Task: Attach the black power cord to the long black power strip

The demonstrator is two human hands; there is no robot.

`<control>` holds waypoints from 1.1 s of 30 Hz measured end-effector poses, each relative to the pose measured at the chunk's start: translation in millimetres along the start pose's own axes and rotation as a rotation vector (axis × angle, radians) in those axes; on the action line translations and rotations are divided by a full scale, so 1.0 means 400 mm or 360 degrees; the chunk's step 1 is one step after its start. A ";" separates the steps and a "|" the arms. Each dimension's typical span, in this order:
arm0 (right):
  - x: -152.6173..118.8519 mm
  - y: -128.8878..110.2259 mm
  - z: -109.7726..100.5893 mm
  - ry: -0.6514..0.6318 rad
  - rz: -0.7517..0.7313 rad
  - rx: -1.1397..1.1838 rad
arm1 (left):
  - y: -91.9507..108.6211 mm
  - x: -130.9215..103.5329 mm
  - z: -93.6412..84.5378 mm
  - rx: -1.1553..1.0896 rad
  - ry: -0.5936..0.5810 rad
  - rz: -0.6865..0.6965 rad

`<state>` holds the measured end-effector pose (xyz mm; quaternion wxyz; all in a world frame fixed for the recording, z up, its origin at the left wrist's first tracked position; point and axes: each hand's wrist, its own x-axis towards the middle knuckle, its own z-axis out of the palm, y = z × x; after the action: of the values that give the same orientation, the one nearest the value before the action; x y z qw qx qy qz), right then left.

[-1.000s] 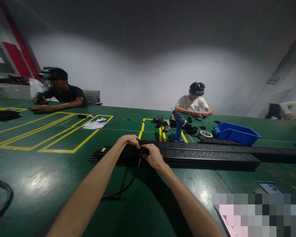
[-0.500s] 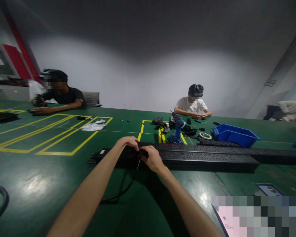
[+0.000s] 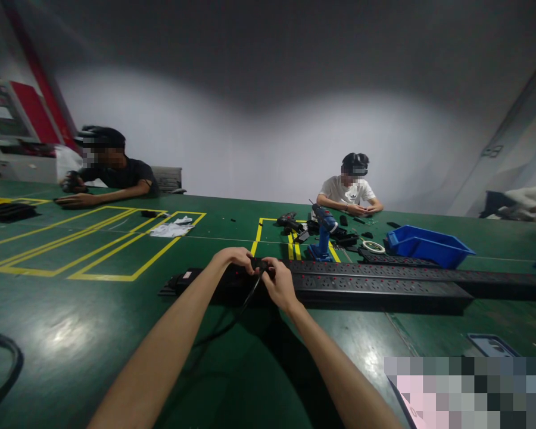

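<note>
A long black power strip (image 3: 366, 288) with rows of sockets and small red marks lies across the table in front of me. Over its left part, my left hand (image 3: 237, 260) and my right hand (image 3: 280, 285) meet, fingers closed around the end of a black cable (image 3: 252, 290). The fingers mostly cover that end, so its plug cannot be made out. From my hands the cable hangs down toward the table. Right behind this strip runs a second black power strip (image 3: 500, 280), reaching farther right.
A blue cordless drill (image 3: 324, 229) stands behind the strips, beside dark loose parts and a white ring (image 3: 373, 246). Farther right is a blue bin (image 3: 429, 244). White papers (image 3: 172, 227) lie on the left. A phone (image 3: 491, 344) is near right. Two people sit across the table.
Both hands and the cable end have shifted slightly up and right along the strip. The hanging cable now slants more and has lifted. The view has moved a little.
</note>
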<state>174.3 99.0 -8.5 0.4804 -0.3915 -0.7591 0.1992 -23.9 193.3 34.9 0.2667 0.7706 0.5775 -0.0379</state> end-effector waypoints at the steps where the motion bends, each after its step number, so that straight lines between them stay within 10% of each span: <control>1: 0.007 0.004 0.001 0.0072 0.0049 0.0086 | -0.001 0.000 0.001 -0.0012 0.0001 0.0002; 12: -0.081 -0.035 0.019 0.0226 -0.0248 -0.0244 | -0.031 -0.023 0.033 -0.0204 0.0246 0.0064; 23: -0.167 -0.111 0.061 -0.0567 -0.0643 -0.0590 | -0.118 -0.122 0.094 -0.0638 0.1086 0.0012; 33: -0.164 -0.117 0.050 -0.0859 -0.0433 -0.0551 | -0.157 -0.233 0.150 0.0152 0.0781 0.0132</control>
<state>152.9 20.2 -23.5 0.2111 -0.2956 -0.9265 0.0980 -96.8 97.0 -5.3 0.0834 0.7915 0.5905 0.1340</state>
